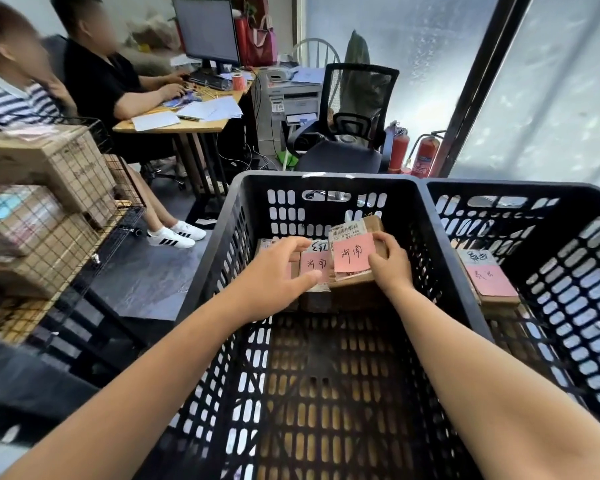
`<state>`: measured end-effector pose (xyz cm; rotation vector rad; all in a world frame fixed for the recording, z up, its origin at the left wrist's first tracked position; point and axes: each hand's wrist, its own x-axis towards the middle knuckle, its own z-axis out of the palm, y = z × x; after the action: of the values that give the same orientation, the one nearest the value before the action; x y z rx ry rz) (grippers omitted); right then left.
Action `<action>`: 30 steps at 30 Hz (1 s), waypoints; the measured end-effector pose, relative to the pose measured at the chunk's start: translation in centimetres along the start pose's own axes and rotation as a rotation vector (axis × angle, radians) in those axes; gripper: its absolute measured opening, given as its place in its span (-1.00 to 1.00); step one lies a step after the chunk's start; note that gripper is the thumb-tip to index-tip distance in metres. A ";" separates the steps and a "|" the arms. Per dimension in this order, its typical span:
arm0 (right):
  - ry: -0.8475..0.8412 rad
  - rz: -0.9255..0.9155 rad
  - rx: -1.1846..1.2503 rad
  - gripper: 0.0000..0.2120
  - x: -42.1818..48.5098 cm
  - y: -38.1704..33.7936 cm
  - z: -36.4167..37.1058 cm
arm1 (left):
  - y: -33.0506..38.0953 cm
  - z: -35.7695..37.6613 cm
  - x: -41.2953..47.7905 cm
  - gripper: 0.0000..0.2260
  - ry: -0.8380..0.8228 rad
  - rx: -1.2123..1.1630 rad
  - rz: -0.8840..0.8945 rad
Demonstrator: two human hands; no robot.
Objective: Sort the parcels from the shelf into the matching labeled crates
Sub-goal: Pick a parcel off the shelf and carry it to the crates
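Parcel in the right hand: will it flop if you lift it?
Probably stiff: the parcel looks like a flat cardboard box with straight edges. Likely light, since the right hand holds it tilted by one side. Unlikely to roll, being flat.

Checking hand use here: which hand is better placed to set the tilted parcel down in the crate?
Right. The right hand grips the tilted parcel inside the crate; the left hand only touches a lying parcel beside it, fingers straight.

Two black crates (pixel 326 178), at least three pink-labelled parcels (pixel 354 258), two red fire extinguishers (pixel 426 154), two seated people (pixel 97 81), one monitor (pixel 207 29), one office chair (pixel 357 98).
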<state>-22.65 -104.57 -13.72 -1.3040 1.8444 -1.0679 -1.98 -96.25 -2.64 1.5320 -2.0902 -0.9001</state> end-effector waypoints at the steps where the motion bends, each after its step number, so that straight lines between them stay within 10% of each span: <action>1: -0.007 0.023 0.012 -0.57 0.1 0.1 0.0 | -0.1 0.1 -0.1 -0.51 -0.001 0.011 -0.002; 8: 0.045 0.227 -0.086 -0.61 0.6 1.1 0.4 | -1.1 0.6 -0.1 -0.49 -0.021 0.055 -0.021; 30: -0.100 -0.110 -0.886 -0.58 -3.7 6.2 2.7 | -1.4 1.6 0.4 -0.48 -0.068 0.134 0.007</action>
<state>-21.92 -100.58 -20.26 -1.9036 2.2751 -0.1743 -2.16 -96.49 -4.81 1.5791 -2.2439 -0.8359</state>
